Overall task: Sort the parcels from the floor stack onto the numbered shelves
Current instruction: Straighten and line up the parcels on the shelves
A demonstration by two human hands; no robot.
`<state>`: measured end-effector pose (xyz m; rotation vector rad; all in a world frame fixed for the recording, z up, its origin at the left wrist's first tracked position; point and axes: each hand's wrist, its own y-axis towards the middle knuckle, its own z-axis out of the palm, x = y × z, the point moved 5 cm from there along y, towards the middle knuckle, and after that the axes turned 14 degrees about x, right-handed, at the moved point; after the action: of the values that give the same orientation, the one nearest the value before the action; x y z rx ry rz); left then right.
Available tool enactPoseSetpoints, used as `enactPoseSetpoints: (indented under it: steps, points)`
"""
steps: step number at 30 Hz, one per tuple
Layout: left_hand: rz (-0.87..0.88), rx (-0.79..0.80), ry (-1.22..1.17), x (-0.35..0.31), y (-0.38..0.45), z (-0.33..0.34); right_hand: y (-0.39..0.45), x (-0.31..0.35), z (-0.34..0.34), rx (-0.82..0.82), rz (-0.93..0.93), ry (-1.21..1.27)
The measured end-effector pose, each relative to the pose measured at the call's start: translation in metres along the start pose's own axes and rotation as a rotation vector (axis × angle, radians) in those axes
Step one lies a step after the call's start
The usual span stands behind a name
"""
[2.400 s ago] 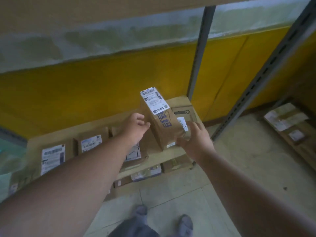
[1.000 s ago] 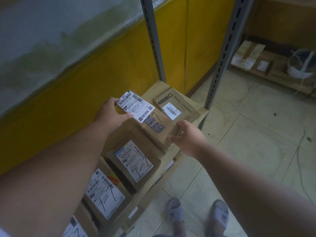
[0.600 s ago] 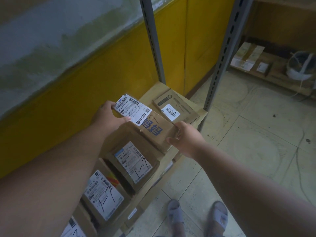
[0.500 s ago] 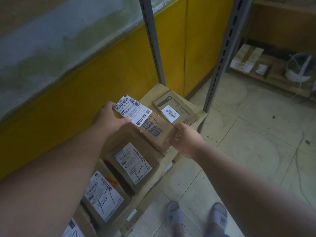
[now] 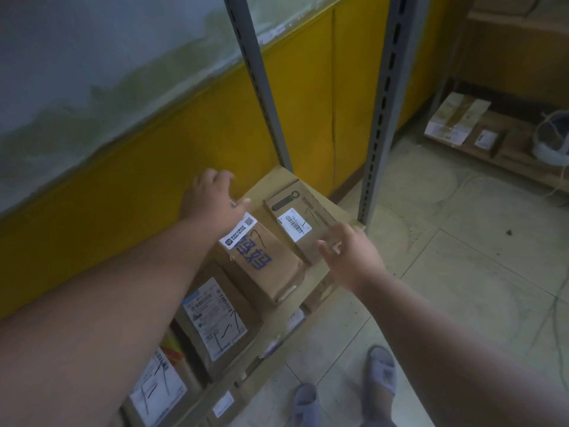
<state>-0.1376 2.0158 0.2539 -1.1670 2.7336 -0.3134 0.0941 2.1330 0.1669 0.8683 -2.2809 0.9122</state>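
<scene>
1. Wall (image 5: 107,72): upper part pale grey-white with greenish stains and a ragged lower edge; lower part painted yellow (image 5: 184,149).
2. Floor (image 5: 462,288): pale square tiles, scuffed, with faint ring marks and dark specks.
3. Two grey slotted steel uprights (image 5: 381,118) rise from the floor near the corner.
4. Far right: a low wooden rack (image 5: 523,163) against a yellow wall.
5. Light dim and even.

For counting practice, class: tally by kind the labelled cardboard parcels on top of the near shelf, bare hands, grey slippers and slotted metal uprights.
Labelled cardboard parcels: 4
Bare hands: 2
Grey slippers: 2
Slotted metal uprights: 2
Total: 10
</scene>
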Motion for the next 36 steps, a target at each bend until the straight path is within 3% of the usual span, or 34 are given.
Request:
enactPoseSetpoints:
  steps: [5, 10, 13, 19, 36]
  points:
    - [0.151, 0.126, 0.01, -0.056, 0.026, 0.006, 0.021, -0.016, -0.017, 0.001, 0.003, -0.017]
    - [0.114, 0.3, 0.012, -0.073, 0.056, 0.025, 0.041, -0.03, -0.015, 0.057, 0.016, -0.053]
    - [0.112, 0.464, 0.101, -0.08, 0.07, 0.046, 0.055, -0.039, -0.005, 0.104, 0.032, -0.07]
    - [0.092, 0.635, 0.292, -0.081, 0.086, 0.072, 0.072, -0.051, 0.014, 0.126, 0.011, -0.074]
    - [0.061, 0.753, 0.441, -0.076, 0.095, 0.065, 0.083, -0.043, 0.026, 0.144, 0.012, -0.168]
